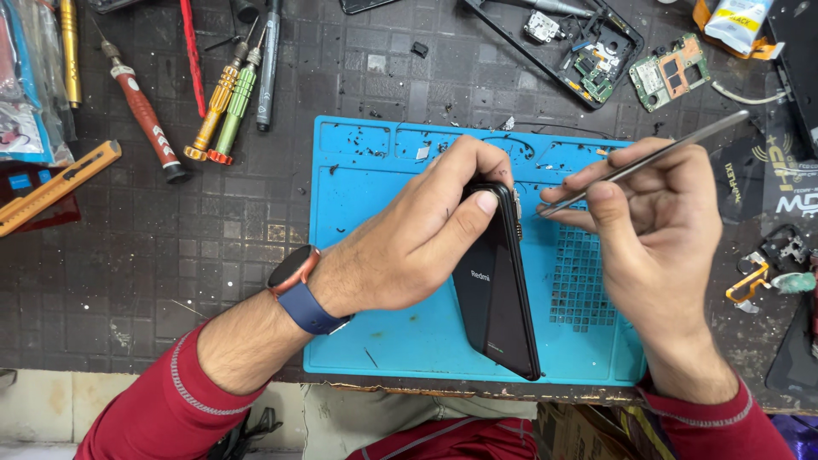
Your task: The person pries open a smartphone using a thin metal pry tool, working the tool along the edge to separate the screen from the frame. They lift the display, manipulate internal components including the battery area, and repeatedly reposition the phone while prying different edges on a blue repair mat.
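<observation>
Left hand [409, 238] closed round the upper end of the phone [498, 298], thumb flat across the top corner, fingers curled over the far side. Phone propped on one long edge on the blue mat [383, 341], dark glossy back turned toward the left hand. Long axis from the thumb down to the mat's near edge, slanting slightly rightward toward the body.

Right hand [660, 230] just to the right of the phone, clear of it, pinching a slim metal tool [665, 153] between thumb and fingers. Tool shaft sloping from upper right down to the left, nearly crosswise to the phone's length. Tip right at the raised edge near the top corner, just beside the left thumb; touching the seam or a hair short of it, impossible to tell.

Left hand the nearer of the two, in full contact; right hand linked to the phone through the tool tip only.

Blue-strapped watch [294, 271] on the left wrist. Screwdrivers [226, 102] well apart at upper left of the dark bench. Green circuit board [671, 72] and an empty black frame [588, 43] beyond the mat at upper right
</observation>
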`<state>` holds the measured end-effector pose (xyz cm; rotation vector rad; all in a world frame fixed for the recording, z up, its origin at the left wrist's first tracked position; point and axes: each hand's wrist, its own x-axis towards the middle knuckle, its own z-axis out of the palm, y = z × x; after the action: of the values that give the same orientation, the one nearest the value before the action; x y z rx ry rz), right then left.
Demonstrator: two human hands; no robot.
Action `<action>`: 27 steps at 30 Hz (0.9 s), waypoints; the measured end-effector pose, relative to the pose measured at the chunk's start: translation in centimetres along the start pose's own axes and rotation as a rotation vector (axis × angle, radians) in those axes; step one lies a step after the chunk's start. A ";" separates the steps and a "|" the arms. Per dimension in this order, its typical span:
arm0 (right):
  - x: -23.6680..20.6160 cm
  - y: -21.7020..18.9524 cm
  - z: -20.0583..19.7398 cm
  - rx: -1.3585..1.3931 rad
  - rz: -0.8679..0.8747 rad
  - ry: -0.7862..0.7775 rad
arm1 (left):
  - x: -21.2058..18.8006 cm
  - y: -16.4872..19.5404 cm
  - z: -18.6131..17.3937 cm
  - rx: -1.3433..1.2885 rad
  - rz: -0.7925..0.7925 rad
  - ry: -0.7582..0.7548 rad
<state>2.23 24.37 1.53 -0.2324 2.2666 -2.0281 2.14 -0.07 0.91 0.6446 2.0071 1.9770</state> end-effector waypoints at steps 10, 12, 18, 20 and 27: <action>-0.3 3.2 -0.4 0.055 -0.085 -0.013 | 0.5 -1.0 -0.4 -0.034 0.000 -0.051; -0.1 3.2 -0.5 0.095 -0.076 0.024 | 0.7 -0.6 -0.1 -0.020 -0.032 -0.019; 0.4 1.9 0.2 0.123 -0.112 0.081 | 1.2 2.3 0.5 0.063 -0.031 0.017; 0.4 1.8 0.1 0.126 -0.135 0.070 | 1.2 2.5 0.8 0.081 -0.038 0.019; -0.2 2.1 -0.2 0.135 -0.159 0.058 | 0.9 2.1 1.4 0.105 -0.089 0.011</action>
<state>2.28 24.84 -0.56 -0.3592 2.1966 -2.2838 2.30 1.50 3.08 0.5570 2.1192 1.8395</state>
